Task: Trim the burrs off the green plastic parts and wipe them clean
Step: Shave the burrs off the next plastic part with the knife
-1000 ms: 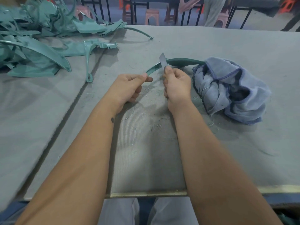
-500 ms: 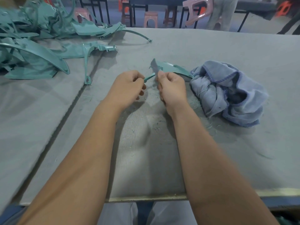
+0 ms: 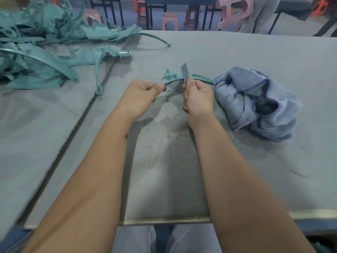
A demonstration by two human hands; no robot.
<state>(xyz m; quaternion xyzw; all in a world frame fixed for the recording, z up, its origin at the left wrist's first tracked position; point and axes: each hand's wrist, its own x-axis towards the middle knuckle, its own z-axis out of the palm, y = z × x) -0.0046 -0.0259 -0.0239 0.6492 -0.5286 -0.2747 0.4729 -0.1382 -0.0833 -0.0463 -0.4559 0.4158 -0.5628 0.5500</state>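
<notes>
Both hands have spread apart along the green part (image 3: 173, 78), blade (image 3: 185, 72) raised.

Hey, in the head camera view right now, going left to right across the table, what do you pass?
Pile of green parts → left hand, pinching the curved green part → blade gripped in the right hand → crumpled blue cloth.

parts pile (image 3: 36, 57) far left on table (image 3: 237, 52), cloth (image 3: 255, 103) right
</notes>
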